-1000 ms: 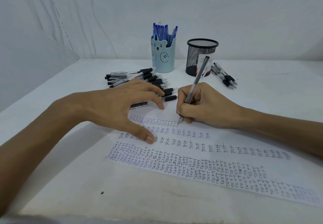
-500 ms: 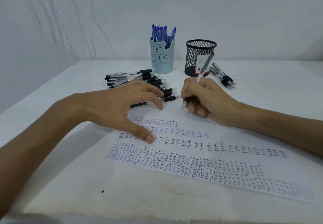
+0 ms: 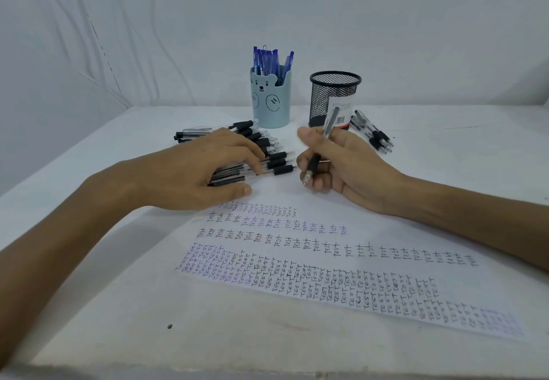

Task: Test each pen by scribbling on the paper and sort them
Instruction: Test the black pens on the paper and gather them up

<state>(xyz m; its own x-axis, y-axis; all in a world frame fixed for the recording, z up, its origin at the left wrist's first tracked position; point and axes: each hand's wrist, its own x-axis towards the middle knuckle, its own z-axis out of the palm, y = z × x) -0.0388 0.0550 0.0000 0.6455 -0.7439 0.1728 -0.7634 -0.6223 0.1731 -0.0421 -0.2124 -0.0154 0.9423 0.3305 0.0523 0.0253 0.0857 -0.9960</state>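
White table [image 3: 89,305] fills the view, with a small dark speck [image 3: 169,326] near its front edge at about 7 o'clock. Beyond it a long sheet of paper [image 3: 386,231] lies slantwise from the middle of the table toward 4 o'clock, covered in rows of the handwritten word "test" in black and bluish ink. At the paper's far corner, toward 11 o'clock, the left hand [image 3: 196,172] lies with its grip apart. Its straight fingers rest across a pile of black pens [image 3: 267,148], and its thumb lies beside the paper's edge. At 3 o'clock from that hand, close but apart, the right hand [image 3: 350,166] has its grip clamped on a pen [image 3: 314,163]. The fingers curl round the black sleeve and the tip points down by the paper's far edge; whether it touches cannot be told. Farther back, at 12 o'clock, a pale blue bear cup [image 3: 271,103] holds blue pens [image 3: 269,60] upright. A black mesh cup [image 3: 322,97] stands near it toward 1 o'clock. A small cluster of pens [image 3: 375,134] lies on the table just beside the mesh cup, at its 4 o'clock. A pale wall [image 3: 416,23] closes the scene.
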